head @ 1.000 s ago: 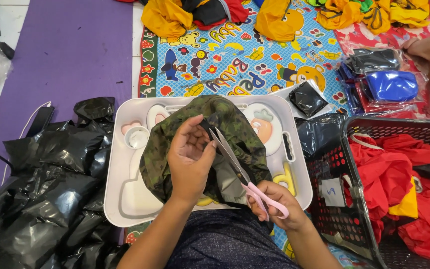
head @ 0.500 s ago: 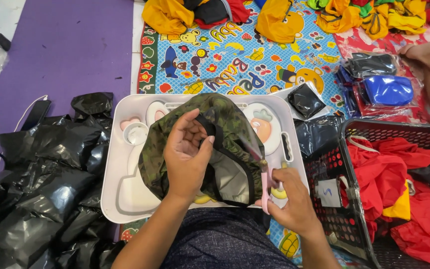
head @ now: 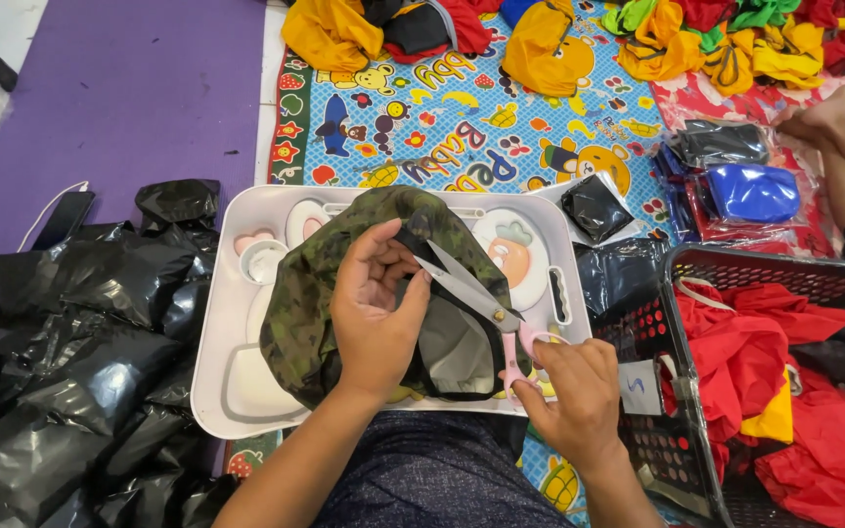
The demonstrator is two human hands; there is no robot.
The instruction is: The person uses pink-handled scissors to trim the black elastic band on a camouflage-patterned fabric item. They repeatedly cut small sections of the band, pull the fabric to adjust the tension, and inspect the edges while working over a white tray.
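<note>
**Trimming at the camouflage cloth**

The camouflage cloth (head: 344, 284) is pinched by the left hand (head: 376, 311) over the white tray (head: 212, 376). Pink-handled scissors (head: 481, 298), gripped by the right hand (head: 569, 396), are held with blades parted just right of the left fingers; careful alignment seems needed before closing.

This was a home floor turned into a small garment-sorting workplace. The person sat on a children's play mat (head: 462, 127) printed with cartoon animals, with a purple mat (head: 129, 98) beside it. Heaps of yellow, red and green fabric pieces (head: 735, 39) lay along the play mat's far edge. A black plastic crate (head: 677, 430) held red cloth, crumpled black plastic bags (head: 70, 332) were piled at the left, and bagged items (head: 745, 186) lay nearby.
</note>
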